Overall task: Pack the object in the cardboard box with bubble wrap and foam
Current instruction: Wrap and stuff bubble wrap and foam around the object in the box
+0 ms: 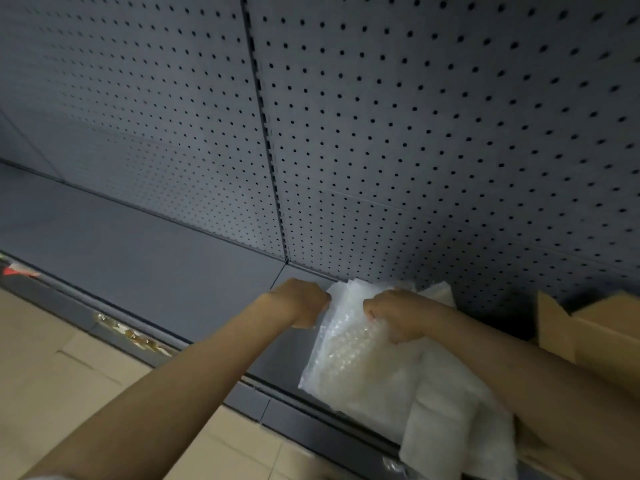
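Observation:
A sheet of clear bubble wrap [349,355] lies on the grey shelf [145,258], its far edge lifted. My left hand [301,301] grips that edge at the left and my right hand [398,315] grips it at the right, both fists closed on the wrap. A white foam sheet [450,427] lies under and to the right of the wrap, hanging over the shelf's front edge. An open cardboard box [588,327] stands at the right, partly cut off by the frame. I see no packed object; the wrap hides whatever it may cover.
A grey pegboard wall [415,133] rises close behind the shelf. Flattened cardboard [52,368] covers the floor below the shelf's front edge. Bits of clear tape [138,336] stick to the shelf's front rail, and something red [14,270] shows at the far left.

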Demonstrator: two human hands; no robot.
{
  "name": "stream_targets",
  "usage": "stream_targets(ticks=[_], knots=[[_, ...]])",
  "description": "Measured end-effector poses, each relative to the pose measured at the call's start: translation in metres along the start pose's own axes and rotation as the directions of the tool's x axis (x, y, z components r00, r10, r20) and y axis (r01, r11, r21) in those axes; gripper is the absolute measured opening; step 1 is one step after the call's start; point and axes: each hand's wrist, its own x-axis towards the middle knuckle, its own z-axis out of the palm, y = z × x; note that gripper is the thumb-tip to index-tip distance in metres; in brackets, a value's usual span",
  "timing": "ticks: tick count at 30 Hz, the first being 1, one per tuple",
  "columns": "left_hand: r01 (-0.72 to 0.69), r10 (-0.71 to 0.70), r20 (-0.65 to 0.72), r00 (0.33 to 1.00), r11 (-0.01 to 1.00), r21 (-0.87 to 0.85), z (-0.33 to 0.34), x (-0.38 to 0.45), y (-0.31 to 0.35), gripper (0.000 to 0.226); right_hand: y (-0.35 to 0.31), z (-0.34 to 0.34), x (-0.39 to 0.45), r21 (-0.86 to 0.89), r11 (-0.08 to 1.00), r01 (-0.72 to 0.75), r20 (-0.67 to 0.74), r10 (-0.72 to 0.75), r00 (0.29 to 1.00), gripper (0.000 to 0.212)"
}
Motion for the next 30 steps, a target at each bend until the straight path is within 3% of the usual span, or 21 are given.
stream_targets(ticks=[5,9,13,17,21,26,30], knots=[[-0.064,0.047,-0.168,0.985,0.993,-0.103,-0.030,-0.021,0.009,0.046,-0.019,-0.025,-0.051,0.084,0.996,0.009,-0.319,0.018,0.948,0.032],[-0.123,0.051,-0.278,0.959,0.961,-0.249,-0.047,-0.041,-0.001,0.041,-0.032,-0.035,-0.091,0.021,0.999,0.032,-0.537,-0.016,0.844,0.034],[-0.183,0.032,-0.335,0.942,0.884,-0.429,-0.062,-0.058,-0.013,0.045,-0.040,-0.030,-0.126,0.013,0.999,0.043,-0.666,-0.024,0.745,0.033],[-0.214,0.047,-0.309,0.950,0.818,-0.533,-0.063,-0.065,-0.009,0.058,-0.048,-0.012,-0.147,-0.035,0.999,0.007,-0.718,-0.030,0.696,0.037],[-0.159,0.034,-0.238,0.971,0.834,-0.529,-0.049,-0.056,0.002,0.078,-0.051,0.003,-0.139,-0.034,0.995,-0.098,-0.675,0.050,0.737,0.037],[-0.178,0.062,-0.251,0.966,0.862,-0.475,-0.045,-0.054,0.014,0.076,-0.058,0.016,-0.130,-0.003,0.983,-0.182,-0.591,0.145,0.793,0.037],[-0.225,0.118,-0.238,0.964,0.839,-0.496,-0.049,-0.058,0.010,0.065,-0.071,0.011,-0.141,-0.053,0.987,-0.152,-0.642,0.083,0.762,0.033]])
